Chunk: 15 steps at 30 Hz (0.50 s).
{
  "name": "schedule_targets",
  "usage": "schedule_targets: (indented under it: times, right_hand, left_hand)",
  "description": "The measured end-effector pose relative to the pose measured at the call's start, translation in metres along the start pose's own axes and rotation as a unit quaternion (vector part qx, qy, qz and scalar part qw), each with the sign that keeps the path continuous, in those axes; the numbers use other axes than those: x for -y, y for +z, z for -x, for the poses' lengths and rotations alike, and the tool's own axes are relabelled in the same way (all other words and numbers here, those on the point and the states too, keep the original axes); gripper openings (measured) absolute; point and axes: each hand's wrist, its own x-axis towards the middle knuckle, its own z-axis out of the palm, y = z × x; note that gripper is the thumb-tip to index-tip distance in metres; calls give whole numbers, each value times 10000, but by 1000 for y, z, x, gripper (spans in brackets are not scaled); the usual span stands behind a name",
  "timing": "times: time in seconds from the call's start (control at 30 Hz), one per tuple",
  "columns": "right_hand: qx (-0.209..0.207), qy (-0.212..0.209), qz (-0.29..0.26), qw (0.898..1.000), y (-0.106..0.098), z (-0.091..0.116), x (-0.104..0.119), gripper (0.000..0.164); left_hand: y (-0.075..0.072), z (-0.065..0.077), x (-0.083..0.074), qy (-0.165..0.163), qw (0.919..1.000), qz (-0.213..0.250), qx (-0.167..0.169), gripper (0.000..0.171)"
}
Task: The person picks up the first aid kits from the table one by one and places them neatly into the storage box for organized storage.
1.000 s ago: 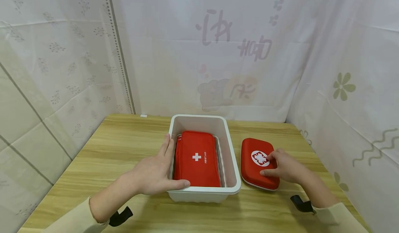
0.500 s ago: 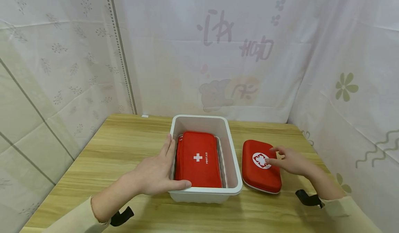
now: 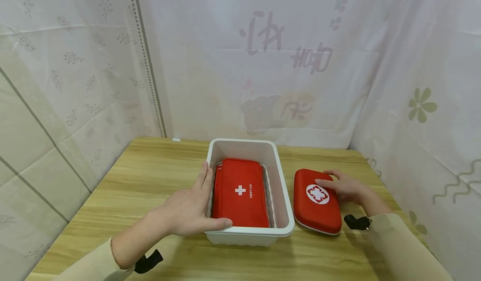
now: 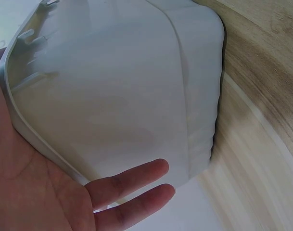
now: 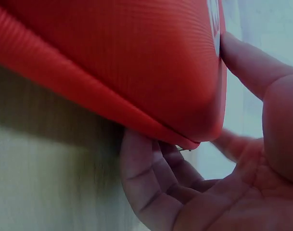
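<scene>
A white plastic bin point(image 3: 282, 189) stands mid-table. Inside it lies a flat red first-aid pouch point(image 3: 244, 212) with a white cross and lettering. My left hand point(image 3: 188, 210) rests along the bin's left rim, thumb laid straight over the near corner. In the left wrist view, two fingers point(image 4: 136, 180) extend against the bin's outer wall. To the right of the bin is a hard-shell red first-aid case point(image 3: 317, 216) with a round white emblem. My right hand point(image 3: 347, 189) grips its right edge: thumb point(image 5: 247, 60) on top, the other fingers point(image 5: 146, 178) curled beneath.
The wooden table point(image 3: 158, 168) meets printed curtains point(image 3: 203, 64) at the back and sides. A small white piece point(image 3: 176, 139) lies at its far edge. Black straps point(image 3: 148, 262) sit at both wrists. A narrow gap separates the bin and the case.
My right hand has moved off the top of the case to its right edge, with fingers now going under it. The left hand has stayed on the bin.
</scene>
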Motion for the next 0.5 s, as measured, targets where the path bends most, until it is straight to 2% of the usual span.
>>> schedule_targets:
  times: [0.1,0.3,0.5]
  right_hand:
    - [27,-5,-331,9994,0,-3,-1,96]
    - [-190,-59,-572,9982,5,-2,-2,83]
    - [-31,-360,-1552,9872,10,-2,-5,78]
  left_hand:
    - [0,-1,0,-24,10000,16,14,143]
    - [1,-2,0,-55,9999,68,59,143]
    - [1,-1,0,-84,9999,112,60,142]
